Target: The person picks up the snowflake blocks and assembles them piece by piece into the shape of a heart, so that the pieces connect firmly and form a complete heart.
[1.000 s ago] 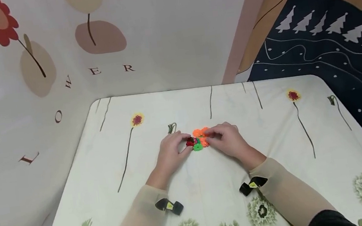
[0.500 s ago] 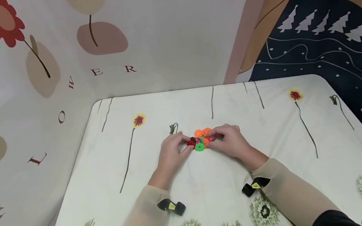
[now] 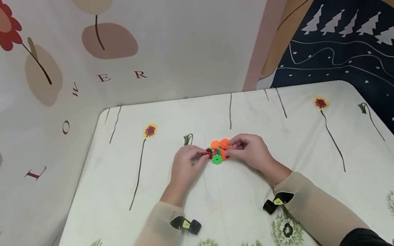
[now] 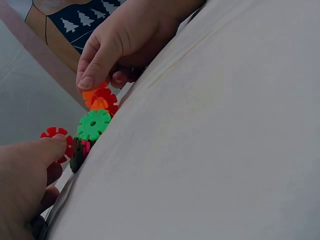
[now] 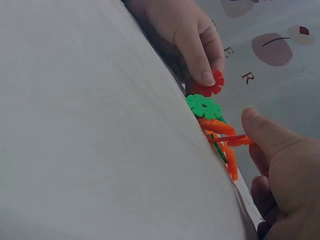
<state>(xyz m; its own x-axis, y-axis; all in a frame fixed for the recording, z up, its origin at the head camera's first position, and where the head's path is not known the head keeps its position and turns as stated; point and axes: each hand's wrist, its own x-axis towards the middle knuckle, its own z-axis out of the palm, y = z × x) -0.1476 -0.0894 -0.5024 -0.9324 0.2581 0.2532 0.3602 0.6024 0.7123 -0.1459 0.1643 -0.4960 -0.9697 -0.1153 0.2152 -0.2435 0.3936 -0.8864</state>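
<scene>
Linked notched plastic discs lie in a small cluster on the table in front of me. My left hand (image 3: pixel 183 167) pinches a red disc (image 5: pixel 215 86) at the cluster's left end, between thumb and fingers. A dark brown disc (image 4: pixel 76 156) and a pink piece (image 4: pixel 86 146) come right beside it. The green disc (image 4: pixel 93 125) sits at the near side, and several orange discs (image 3: pixel 220 143) form the far and right parts. Another red disc (image 5: pixel 226 139) shows edge-on at the right. Close by is my right hand (image 3: pixel 253 151), its thumb raised apart from its fingers.
A pale flower-printed cloth (image 3: pixel 222 217) covers the table. Behind it rises a light wall with printed flowers and letters (image 3: pixel 140 74). A dark panel with white trees (image 3: pixel 348 40) stands at the right. Each wrist wears a black strap with a small camera.
My right hand's fingers have drawn slightly back from the cluster's right side, where a red disc now shows. My left hand still holds its red disc, now tilted differently.
</scene>
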